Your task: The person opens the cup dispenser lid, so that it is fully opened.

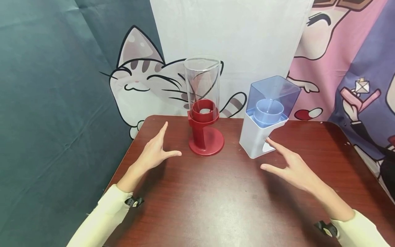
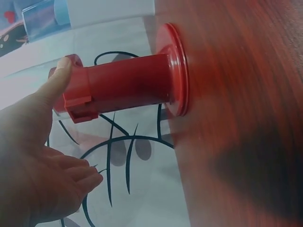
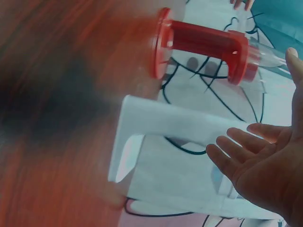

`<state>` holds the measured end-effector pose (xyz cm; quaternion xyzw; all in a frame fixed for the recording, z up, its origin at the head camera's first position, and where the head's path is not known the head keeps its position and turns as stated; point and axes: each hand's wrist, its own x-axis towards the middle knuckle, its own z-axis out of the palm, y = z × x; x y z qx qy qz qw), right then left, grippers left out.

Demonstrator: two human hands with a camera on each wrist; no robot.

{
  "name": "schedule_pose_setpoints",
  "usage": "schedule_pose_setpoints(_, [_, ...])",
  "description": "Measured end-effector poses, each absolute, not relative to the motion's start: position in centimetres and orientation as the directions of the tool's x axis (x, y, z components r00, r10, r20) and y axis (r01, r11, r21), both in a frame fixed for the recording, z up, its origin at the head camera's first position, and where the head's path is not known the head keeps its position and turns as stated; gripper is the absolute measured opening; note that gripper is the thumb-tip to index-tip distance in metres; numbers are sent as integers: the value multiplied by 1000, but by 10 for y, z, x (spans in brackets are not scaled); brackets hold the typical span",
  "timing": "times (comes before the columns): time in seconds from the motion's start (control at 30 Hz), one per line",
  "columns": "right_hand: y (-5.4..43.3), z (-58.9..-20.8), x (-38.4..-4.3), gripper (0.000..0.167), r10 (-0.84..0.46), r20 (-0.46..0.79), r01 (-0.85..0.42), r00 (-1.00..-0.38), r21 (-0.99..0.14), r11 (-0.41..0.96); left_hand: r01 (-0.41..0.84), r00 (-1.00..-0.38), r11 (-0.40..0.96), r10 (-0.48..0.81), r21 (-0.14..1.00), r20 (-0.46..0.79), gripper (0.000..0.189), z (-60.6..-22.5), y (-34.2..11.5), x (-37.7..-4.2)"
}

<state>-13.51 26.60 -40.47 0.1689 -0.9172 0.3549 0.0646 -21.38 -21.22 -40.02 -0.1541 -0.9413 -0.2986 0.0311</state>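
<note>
A red stand (image 1: 204,140) with a round base and a ring holder carries a tall clear cylinder (image 1: 202,77) near the table's back edge. To its right stands a white dispenser-like box (image 1: 251,139) topped by a see-through blue bin (image 1: 273,97). My left hand (image 1: 154,151) hovers left of the red stand, fingers extended and thumb apart, holding nothing. In the left wrist view its thumb overlaps the red holder (image 2: 123,80). My right hand (image 1: 291,166) is held in front of the white box, fingers straight; in the right wrist view they overlap the white body (image 3: 175,118).
Both things stand on a reddish-brown wooden table (image 1: 216,199) with rounded back corners. Right behind it hangs a printed cloth (image 1: 139,79) with a cartoon cat. A dark green cloth (image 1: 46,103) hangs along the left side.
</note>
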Motion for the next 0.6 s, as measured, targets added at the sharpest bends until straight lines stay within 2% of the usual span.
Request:
schedule_pose_setpoints(0.27, [246, -398, -148, 94, -305, 282, -415, -909, -648, 638, 302, -953, 737, 251, 604, 170, 126, -400, -207, -225])
schedule_pose_setpoints(0.6, [224, -393, -164, 90, -314, 277, -413, -908, -715, 564, 329, -944, 678, 226, 658, 239, 121, -400, -198, -238])
